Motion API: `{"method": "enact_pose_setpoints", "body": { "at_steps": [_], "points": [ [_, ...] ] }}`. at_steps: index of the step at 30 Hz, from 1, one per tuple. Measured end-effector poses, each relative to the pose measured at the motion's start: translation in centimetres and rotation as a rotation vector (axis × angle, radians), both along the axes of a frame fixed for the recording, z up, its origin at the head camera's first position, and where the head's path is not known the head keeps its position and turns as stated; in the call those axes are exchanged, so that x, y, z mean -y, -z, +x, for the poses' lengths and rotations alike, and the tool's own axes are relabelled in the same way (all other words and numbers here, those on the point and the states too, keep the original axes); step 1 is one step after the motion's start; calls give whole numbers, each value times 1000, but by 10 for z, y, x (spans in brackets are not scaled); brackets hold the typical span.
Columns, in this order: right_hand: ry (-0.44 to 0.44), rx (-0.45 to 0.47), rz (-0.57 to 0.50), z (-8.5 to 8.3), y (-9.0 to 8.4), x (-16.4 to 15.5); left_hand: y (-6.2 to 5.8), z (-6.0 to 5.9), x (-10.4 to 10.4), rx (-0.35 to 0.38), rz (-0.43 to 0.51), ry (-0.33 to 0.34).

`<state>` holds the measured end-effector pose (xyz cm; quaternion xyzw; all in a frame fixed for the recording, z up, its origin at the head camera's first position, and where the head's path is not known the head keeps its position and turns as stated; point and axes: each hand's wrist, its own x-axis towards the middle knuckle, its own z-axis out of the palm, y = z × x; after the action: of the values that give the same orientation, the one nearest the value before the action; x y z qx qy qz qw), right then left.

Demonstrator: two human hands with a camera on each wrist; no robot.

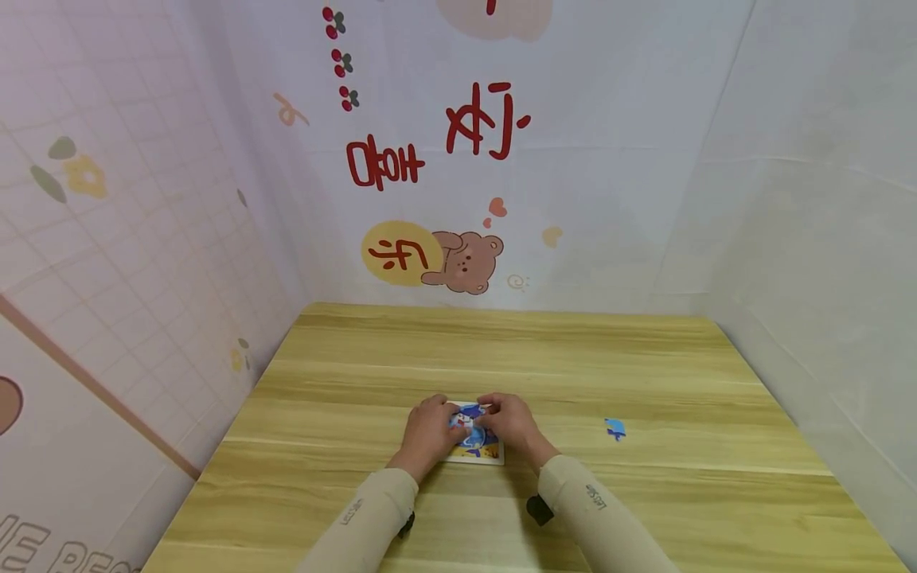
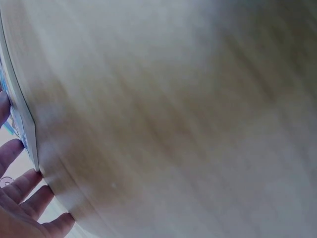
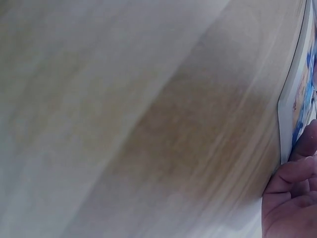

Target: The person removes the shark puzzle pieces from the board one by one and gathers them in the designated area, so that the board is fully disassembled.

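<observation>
On the table (image 1: 645, 358), the left hand (image 1: 428, 430) touches the puzzle (image 1: 489, 452), fingers apart. I can't tell if the right hand (image 1: 512, 422) pinches it. One blue piece (image 1: 614, 429) lies away.

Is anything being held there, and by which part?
The left hand grips a picture board by its left edge, the right hand by its right; whether either also pinches something smaller can't be told.

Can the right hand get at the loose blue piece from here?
Likely yes: the loose blue piece lies to the right of the right hand, with nothing visible standing between them. The hand is at the picture board, so it would have to leave that first.
</observation>
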<state>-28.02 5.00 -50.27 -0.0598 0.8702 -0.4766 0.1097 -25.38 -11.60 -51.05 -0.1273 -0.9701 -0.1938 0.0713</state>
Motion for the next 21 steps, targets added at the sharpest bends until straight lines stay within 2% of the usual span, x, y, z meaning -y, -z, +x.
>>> {"method": "enact_pose_setpoints", "body": {
  "at_steps": [10,16,21],
  "points": [
    [-31,-27,-33,1,-1,-10,-1,1,-3,39,2,-21],
    [-26,-4,-86,1,0,-27,-1,2,-4,48,15,-24],
    [-23,9,-88,2,-1,-46,-2,4,-3,57,25,-30]
  ]
}}
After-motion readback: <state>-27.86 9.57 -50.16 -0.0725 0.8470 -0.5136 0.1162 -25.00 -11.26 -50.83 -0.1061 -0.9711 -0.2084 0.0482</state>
